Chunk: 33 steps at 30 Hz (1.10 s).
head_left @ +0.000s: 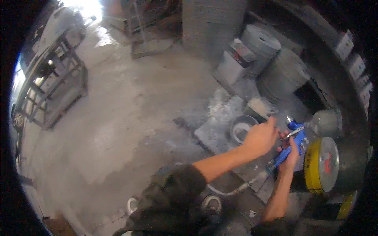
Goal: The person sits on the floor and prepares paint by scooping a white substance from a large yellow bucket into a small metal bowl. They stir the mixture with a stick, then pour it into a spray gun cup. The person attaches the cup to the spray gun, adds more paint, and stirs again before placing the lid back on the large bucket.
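Observation:
My right hand (291, 156) is wrapped round the handle of a blue spray gun (299, 137) with a silver trigger. A greyish cup (328, 122) sits at the gun's right side, tilted over and apparently joined to it. From the bottom of the handle a pale air hose (236, 191) runs down and to the left. My left hand (260, 138) is just left of the gun's front, its fingers curled and slightly blurred. Whatever may be between those fingers is too small to make out. Behind the left hand stands a small round bucket (233, 131) with whitish contents.
A yellow can (312, 167) with a silver lid stands right of my right hand. Farther back are large grey drums (281, 78) and a white box (231, 67). A metal-framed cart (65, 84) is at the left. The concrete floor (114, 122) has damp-looking dark patches.

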Each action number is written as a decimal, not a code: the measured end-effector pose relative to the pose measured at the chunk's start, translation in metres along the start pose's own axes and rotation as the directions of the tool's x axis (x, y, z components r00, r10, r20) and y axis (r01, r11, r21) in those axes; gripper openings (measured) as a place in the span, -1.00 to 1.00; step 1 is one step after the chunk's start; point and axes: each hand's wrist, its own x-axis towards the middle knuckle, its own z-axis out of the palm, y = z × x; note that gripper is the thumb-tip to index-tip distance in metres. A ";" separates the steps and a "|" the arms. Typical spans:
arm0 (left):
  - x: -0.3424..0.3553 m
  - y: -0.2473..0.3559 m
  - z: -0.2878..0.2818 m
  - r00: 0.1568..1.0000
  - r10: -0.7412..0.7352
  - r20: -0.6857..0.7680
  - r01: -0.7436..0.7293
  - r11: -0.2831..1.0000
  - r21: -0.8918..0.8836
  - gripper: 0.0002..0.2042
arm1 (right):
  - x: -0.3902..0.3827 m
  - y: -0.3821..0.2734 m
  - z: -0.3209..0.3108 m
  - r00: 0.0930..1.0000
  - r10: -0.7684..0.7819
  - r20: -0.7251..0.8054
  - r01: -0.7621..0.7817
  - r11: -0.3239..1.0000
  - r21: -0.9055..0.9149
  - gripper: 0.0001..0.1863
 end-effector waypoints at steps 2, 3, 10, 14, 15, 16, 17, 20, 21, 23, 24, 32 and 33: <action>-0.020 -0.017 0.002 0.996 -0.042 0.083 0.038 0.998 0.051 -0.70 | 0.037 0.022 -0.038 0.995 -0.032 0.091 0.024 0.996 0.083 -0.80; -0.028 -0.022 0.004 0.986 -0.077 0.146 0.069 0.996 0.059 -0.70 | 0.049 0.028 -0.050 0.988 -0.058 0.141 0.040 0.991 0.127 -0.79; -0.080 -0.059 0.020 0.909 -0.123 0.399 0.146 0.989 -0.028 -0.61 | 0.023 0.020 -0.012 0.993 -0.114 -0.010 0.114 0.987 0.109 -0.84; -0.104 -0.064 0.003 0.805 0.005 0.593 0.147 0.967 -0.209 -0.64 | 0.028 0.023 -0.022 0.964 -0.167 0.209 0.124 0.971 0.205 -0.84; -0.111 -0.070 0.002 0.805 0.068 0.589 0.095 0.966 -0.241 -0.64 | 0.033 0.024 -0.026 0.983 -0.153 0.105 0.135 0.978 0.157 -0.84; -0.125 -0.084 -0.002 0.807 0.105 0.582 0.059 0.965 -0.255 -0.64 | 0.013 0.018 0.006 0.993 -0.121 0.011 0.119 0.986 0.117 -0.85; -0.134 -0.093 0.001 0.802 0.166 0.574 0.007 0.958 -0.286 -0.62 | 0.001 0.011 0.020 0.989 -0.113 -0.094 0.120 0.990 0.069 -0.84; -0.153 -0.105 0.009 0.919 0.275 0.281 -0.148 0.903 -0.403 -0.49 | 0.028 0.025 -0.011 0.983 -0.169 0.077 0.151 0.968 0.201 -0.82; -0.154 -0.106 0.007 0.933 0.207 0.293 -0.087 0.923 -0.374 -0.49 | 0.032 0.024 -0.009 0.987 -0.163 -0.012 0.162 0.972 0.170 -0.81; -0.163 -0.102 -0.002 0.950 0.060 0.307 0.042 0.948 -0.315 -0.49 | 0.015 0.019 0.007 0.981 -0.178 -0.078 0.186 0.975 0.124 -0.77; -0.164 -0.098 -0.011 0.946 0.032 0.322 0.057 0.963 -0.263 -0.50 | 0.011 0.018 0.010 0.975 -0.192 -0.111 0.203 0.974 0.099 -0.75; -0.155 -0.063 -0.026 0.993 -0.101 -0.056 0.085 0.969 -0.233 -0.65 | 0.031 0.023 -0.005 0.897 -0.162 0.411 -0.232 0.618 0.751 -0.58; -0.158 -0.066 -0.023 0.989 -0.132 -0.066 0.109 0.955 -0.275 -0.66 | 0.027 0.025 -0.002 0.921 -0.159 0.355 -0.192 0.608 0.770 -0.59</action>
